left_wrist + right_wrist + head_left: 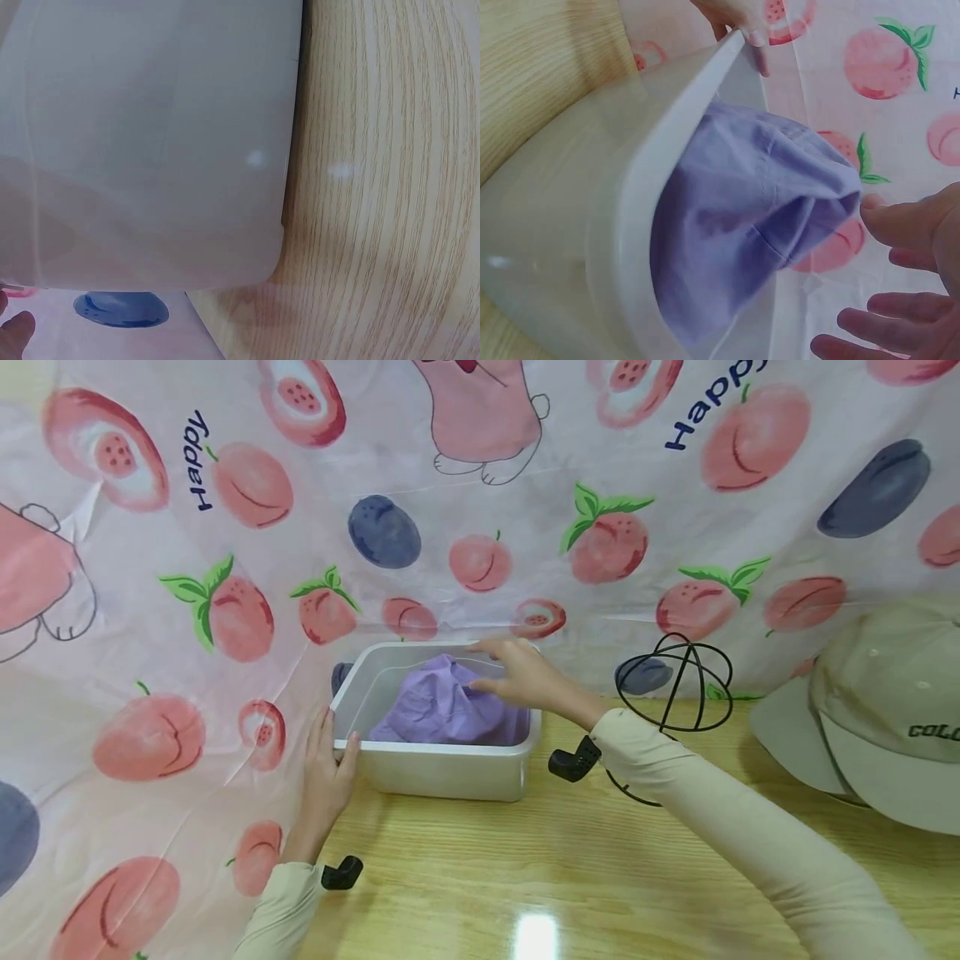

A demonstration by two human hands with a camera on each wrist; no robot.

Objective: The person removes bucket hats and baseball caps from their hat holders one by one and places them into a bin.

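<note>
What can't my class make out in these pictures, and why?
- Head view: full lettering on beige cap, cut by right edge.
- Head view: dark item, mostly hidden by the bin.
- Head view: whatever lies beneath purple cloth, which covers it.
- Left wrist view: most of left hand, beyond frame.

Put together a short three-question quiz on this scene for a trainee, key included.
1. Multiple choice: what lies inside the off-white rectangular plastic bin?
A) a red wool scarf
B) a purple crumpled cloth
C) a blue glass cup

2. True or false: the person's left grip touches the bin.

3. Fill in: in the head view, the black rounded wire stand is to the ____ of the bin.

Key: 1. B; 2. True; 3. right
</note>
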